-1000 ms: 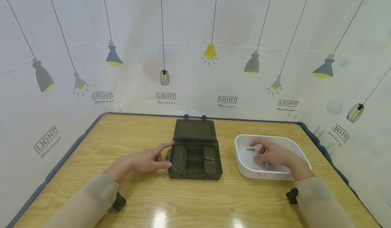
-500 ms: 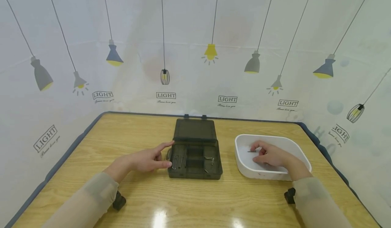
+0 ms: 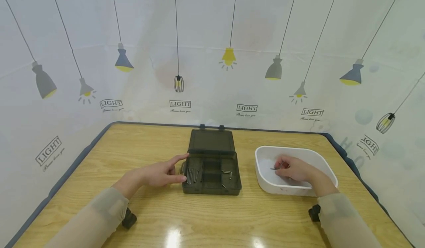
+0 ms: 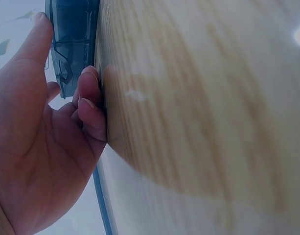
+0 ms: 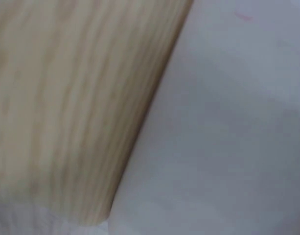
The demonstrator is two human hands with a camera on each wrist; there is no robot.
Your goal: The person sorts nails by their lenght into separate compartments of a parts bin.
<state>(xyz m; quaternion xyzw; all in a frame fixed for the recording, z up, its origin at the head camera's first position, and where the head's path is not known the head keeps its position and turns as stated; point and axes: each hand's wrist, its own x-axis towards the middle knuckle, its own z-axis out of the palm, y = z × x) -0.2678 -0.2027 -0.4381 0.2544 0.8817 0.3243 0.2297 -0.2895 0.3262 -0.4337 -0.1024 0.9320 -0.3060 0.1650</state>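
In the head view my left hand [image 3: 161,173] is at the left side of a dark translucent plastic case [image 3: 212,191], index finger and thumb stretched out to its edge. The left wrist view shows the other fingers of that hand loosely bent beside the case [image 4: 74,41]. Long screws [image 3: 190,176] lie in the left compartment, and several shorter ones [image 3: 227,172] in the right compartment. My right hand [image 3: 293,169] reaches into a white plastic bin [image 3: 263,183] and pinches a dark screw [image 3: 273,169] between thumb and fingers. Only the bin's blurred outer wall [image 5: 203,147] shows in the right wrist view.
The case's lid [image 3: 211,141] lies folded back toward the far table edge. Bare wooden table [image 3: 212,218] shows in front of both containers. Behind it hangs a pale cloth [image 3: 212,74] printed with lamps.
Inside the bin, my right hand has closed its fingertips on the screw that lay on the floor, and the screw has shifted slightly toward me. The left hand and the case have stayed put.
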